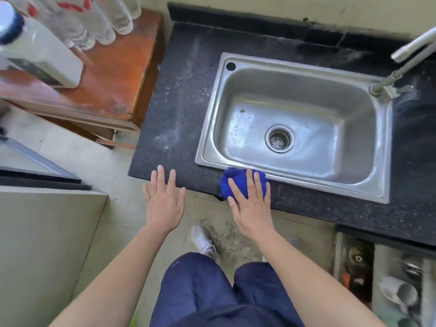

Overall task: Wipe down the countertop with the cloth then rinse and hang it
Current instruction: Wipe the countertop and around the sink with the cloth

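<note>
The blue cloth (236, 179) lies bunched on the narrow front strip of the dark speckled counter (184, 102), at the front left corner of the steel sink (207, 142). Its far side touches the sink's front rim; its near side reaches the counter's front edge.

The right hand (251, 204) rests flat on the cloth, palm down, fingers (249, 182) straight and slightly spread, pinching nothing. The left hand (164, 204) is held flat at the counter's front left corner, its fingers (161, 178) straight and spread. The fingertips lie over the edge; whether they touch the surface cannot be told.

A broad bare strip of counter, dusted with pale streaks, runs left of the sink. A narrower strip runs behind the sink to the raised back edge. The front strip is the tightest. The faucet (401, 67) stands at the sink's far right corner.

A wooden table (113, 74) stands just beside the counter's left edge.
</note>
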`<state>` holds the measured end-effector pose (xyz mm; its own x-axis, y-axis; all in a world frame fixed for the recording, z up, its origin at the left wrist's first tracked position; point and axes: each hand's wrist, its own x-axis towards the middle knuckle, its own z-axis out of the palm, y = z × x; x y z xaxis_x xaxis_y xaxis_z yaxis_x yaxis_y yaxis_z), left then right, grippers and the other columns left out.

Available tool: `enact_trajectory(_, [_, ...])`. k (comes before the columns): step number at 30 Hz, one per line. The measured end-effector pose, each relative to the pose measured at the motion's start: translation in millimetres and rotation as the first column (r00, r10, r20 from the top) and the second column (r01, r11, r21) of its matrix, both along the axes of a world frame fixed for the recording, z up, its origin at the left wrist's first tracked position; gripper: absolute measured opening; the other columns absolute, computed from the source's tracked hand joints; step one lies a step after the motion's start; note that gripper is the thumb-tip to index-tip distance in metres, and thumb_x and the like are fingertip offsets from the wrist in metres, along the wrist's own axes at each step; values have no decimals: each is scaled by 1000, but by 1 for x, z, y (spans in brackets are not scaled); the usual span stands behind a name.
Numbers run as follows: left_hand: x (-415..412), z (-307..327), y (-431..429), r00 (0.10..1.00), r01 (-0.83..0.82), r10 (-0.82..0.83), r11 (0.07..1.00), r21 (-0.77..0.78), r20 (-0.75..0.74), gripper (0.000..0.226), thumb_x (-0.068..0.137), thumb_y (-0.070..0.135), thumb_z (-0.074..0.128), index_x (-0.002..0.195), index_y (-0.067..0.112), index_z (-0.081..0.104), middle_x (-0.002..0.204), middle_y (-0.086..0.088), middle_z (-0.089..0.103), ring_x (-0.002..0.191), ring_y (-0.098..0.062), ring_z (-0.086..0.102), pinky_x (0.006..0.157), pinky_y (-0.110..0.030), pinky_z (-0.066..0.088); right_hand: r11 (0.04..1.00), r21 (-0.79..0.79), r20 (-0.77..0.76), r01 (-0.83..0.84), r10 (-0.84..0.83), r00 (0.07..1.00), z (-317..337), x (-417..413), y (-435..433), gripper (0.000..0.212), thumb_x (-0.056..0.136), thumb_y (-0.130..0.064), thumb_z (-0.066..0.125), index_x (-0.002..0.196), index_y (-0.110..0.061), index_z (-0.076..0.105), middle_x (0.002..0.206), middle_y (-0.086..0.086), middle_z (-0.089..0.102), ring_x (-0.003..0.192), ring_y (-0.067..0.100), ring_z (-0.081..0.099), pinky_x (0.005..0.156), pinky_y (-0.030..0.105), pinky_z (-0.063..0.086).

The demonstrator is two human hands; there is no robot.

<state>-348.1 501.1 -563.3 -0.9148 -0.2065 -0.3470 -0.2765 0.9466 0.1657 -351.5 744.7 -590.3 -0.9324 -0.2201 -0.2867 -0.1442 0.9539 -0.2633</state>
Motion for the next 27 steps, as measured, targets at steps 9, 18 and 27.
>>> enact_trajectory(9, [3, -10, -28, 999, 39, -39, 999, 8, 31, 58, 103, 46, 24, 154, 19, 31, 164, -13, 17, 151, -32, 14, 118, -55, 16, 995, 1, -94, -97, 97, 991, -4, -2, -10, 51, 104, -48, 29, 153, -38, 32, 167, 9, 10, 154, 27, 7, 122, 52, 8])
enact_trajectory(18, [3, -15, -22, 999, -41, 39, 997, 71, 18, 60, 102, 46, 40, 156, 22, 26, 166, -9, 7, 153, -26, 2, 122, -48, 11, 985, 66, 45, 159, -162, 986, 17, 28, 88, 56, 99, -63, 24, 152, -44, 31, 167, 2, -1, 154, 19, -9, 124, 46, -2])
enact_trajectory(27, [1, -7, -48, 996, 85, -85, 995, 61, 5, 57, 101, 50, 30, 151, 23, 37, 163, -10, 19, 151, -30, 16, 119, -51, 17, 995, -71, -111, 72, -80, 991, -4, -8, -67, 49, 101, -49, 42, 147, -33, 46, 164, 15, 18, 153, 34, 9, 122, 57, 7])
